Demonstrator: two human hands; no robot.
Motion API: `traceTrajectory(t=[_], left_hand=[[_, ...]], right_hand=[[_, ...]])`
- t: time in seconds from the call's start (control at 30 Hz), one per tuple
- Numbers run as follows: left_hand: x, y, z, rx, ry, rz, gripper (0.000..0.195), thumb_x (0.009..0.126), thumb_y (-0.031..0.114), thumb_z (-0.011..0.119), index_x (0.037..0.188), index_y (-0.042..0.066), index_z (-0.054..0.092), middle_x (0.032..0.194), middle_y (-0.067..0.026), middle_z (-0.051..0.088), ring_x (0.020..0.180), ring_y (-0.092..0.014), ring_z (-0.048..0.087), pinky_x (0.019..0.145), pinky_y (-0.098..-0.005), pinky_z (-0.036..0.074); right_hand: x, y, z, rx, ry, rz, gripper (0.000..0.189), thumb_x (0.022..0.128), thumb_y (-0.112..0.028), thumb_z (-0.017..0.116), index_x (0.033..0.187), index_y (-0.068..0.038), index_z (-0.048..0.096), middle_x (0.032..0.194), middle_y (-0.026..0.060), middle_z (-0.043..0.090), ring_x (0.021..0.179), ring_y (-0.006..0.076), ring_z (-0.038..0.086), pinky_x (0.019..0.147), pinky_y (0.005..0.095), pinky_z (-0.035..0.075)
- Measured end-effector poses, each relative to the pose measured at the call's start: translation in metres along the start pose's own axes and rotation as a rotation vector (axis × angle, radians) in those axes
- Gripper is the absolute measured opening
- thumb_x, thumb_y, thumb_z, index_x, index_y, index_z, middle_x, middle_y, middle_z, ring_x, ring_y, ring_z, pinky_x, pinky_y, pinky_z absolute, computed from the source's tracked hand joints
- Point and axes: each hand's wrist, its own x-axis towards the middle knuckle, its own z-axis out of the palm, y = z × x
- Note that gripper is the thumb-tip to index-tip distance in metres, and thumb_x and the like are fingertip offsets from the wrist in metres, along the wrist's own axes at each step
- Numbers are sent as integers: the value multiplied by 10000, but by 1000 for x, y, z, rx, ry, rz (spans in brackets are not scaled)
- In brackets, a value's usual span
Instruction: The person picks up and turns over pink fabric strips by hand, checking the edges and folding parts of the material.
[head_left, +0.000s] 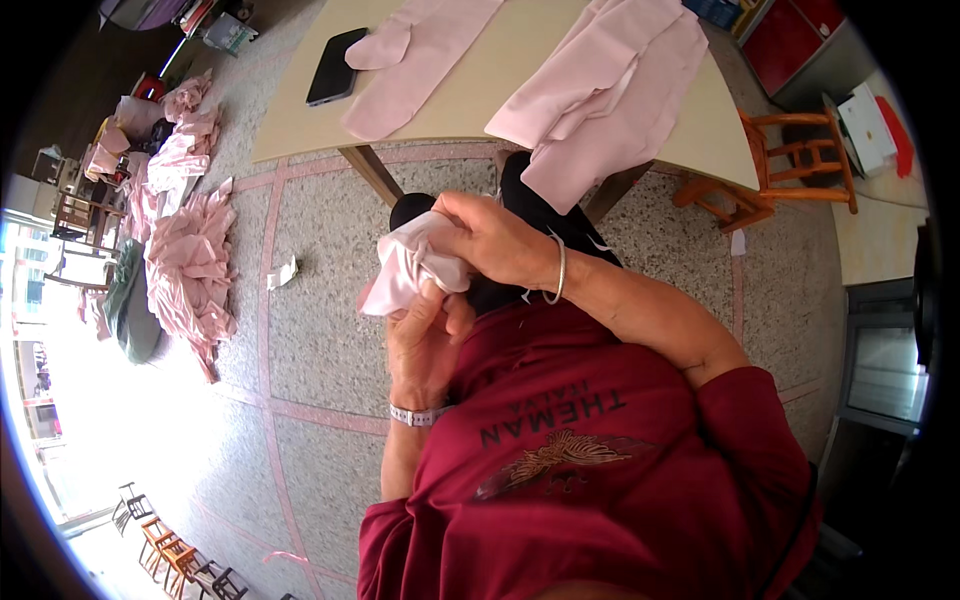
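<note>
A small piece of pale pink fabric (405, 259) is bunched between my two hands, above my lap. My left hand (429, 337), with a watch on its wrist, pinches its lower edge between thumb and fingers. From the right, my right hand (499, 244), with a bracelet on the wrist, grips the fabric's upper side. Beyond them stands a cream-topped table (292, 135). On it lie a long pink fabric panel (420, 75), a small rounded pink piece (380, 46) and a black smartphone (335, 67). Layered pink fabric pieces (592, 112) hang over its near edge.
At the left, a large heap of pink fabric (191, 262) lies on the speckled floor beside a green sack (133, 311). A crumpled white scrap (283, 274) is nearer. An orange wooden chair (806, 154) stands right of the table. Several small chairs (169, 551) line the lower left.
</note>
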Motion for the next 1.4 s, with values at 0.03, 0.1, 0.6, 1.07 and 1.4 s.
traceTrajectory(t=[0.03,0.1,0.6,1.07,1.4], left_hand=[[1,-3,-1,34,-12,-23,272,900,136,661,1111,27,530,844,-54,570,591,-112,458,516,-251,360],[1,-7,-2,52,-21,-65,273,875,146,695,1077,42,543,833,-46,565,600,-116,458,536,-258,370],[-5,0,11,41,100,-65,267,906,168,646,1127,74,530,811,24,526,575,-58,380,494,-210,306],[-6,2,22,-48,170,-40,115,908,125,634,987,84,562,743,39,522,504,-30,330,488,-211,277],[-5,-1,16,-18,165,-36,215,917,155,612,1094,59,536,752,28,500,509,-43,325,485,-220,287]], right_hand=[[1,1,1,31,26,-42,133,927,-125,580,941,6,556,780,12,577,706,54,512,600,226,437],[2,3,3,62,52,-80,141,924,-128,583,944,9,556,783,17,582,714,62,520,611,235,446],[4,13,12,-184,63,11,248,868,-227,626,880,16,574,805,144,625,732,204,590,659,353,467],[5,12,16,-67,5,126,331,892,-316,632,915,9,574,799,47,599,721,76,522,592,257,448],[4,17,18,-96,34,55,244,879,-218,596,842,18,549,768,121,593,691,155,539,597,328,444]])
